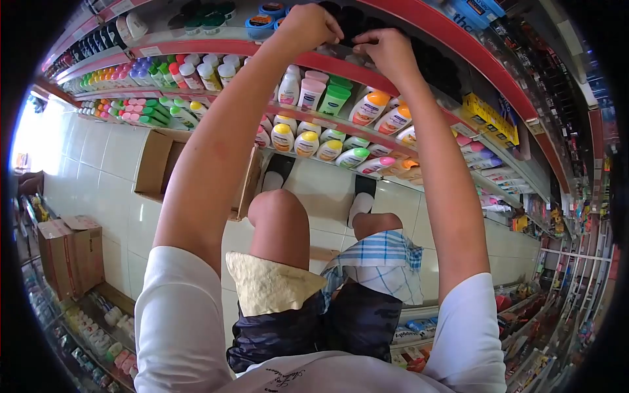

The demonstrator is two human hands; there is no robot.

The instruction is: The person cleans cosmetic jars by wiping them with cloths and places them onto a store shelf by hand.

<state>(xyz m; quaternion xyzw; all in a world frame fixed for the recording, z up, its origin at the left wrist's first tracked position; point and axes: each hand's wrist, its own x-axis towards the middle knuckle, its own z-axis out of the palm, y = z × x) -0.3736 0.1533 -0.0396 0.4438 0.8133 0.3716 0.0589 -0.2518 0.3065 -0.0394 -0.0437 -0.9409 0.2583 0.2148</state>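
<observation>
Both my hands reach up to a top shelf with a red edge, among dark round jars (352, 18). My left hand (306, 27) has its fingers curled down at the left side of these jars, closed on something I cannot make out. Facing it, my right hand (388, 51) bends its thumb and fingers toward the same spot, also closed around something too dark to name. Left of my left hand stand blue-lidded tubs (260, 25). A beige cloth (275, 283) lies over my left thigh and a blue checked cloth (380, 262) over my right.
Bottles (334, 99) fill the lower shelves in front of me. An open cardboard box (152, 160) stands on the tiled floor to the left, and another carton (71, 255) farther back. Yellow boxes (490, 119) sit on the shelf at right. More stocked shelves line both sides.
</observation>
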